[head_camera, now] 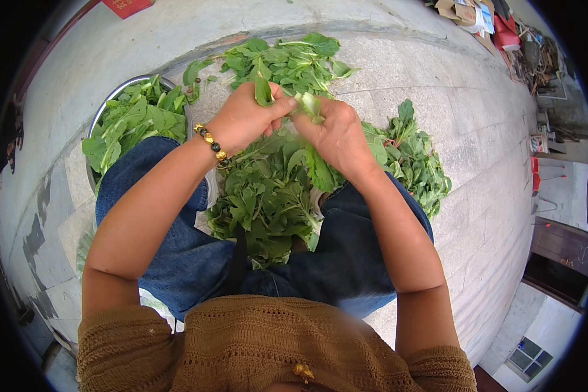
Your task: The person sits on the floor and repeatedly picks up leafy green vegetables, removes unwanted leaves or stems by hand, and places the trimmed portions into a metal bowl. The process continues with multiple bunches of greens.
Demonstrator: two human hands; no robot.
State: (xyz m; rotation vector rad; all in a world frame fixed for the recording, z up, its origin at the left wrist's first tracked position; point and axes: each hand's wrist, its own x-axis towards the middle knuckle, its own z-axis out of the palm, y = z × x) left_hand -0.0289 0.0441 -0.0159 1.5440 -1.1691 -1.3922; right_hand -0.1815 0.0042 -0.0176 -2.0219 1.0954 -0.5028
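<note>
My left hand [249,113], with a beaded bracelet at its wrist, pinches a green leaf [262,91] near its thumb. Its thumb also meets the pale stem base [307,107] of a leafy green. My right hand [330,128] is closed around that plant, whose leaf [322,169] hangs below the fist. Both hands are close together above a large heap of leafy greens [269,196] between my legs. Beyond them lies another pile of greens [289,66] on the ground. A round metal basin [96,115] at the left holds more leaves.
Another heap of greens [416,161] lies by my right knee. A low concrete edge [215,45] runs behind the far pile. Cardboard boxes [458,12] and clutter stand at the far right, and a red box [127,6] at the top left.
</note>
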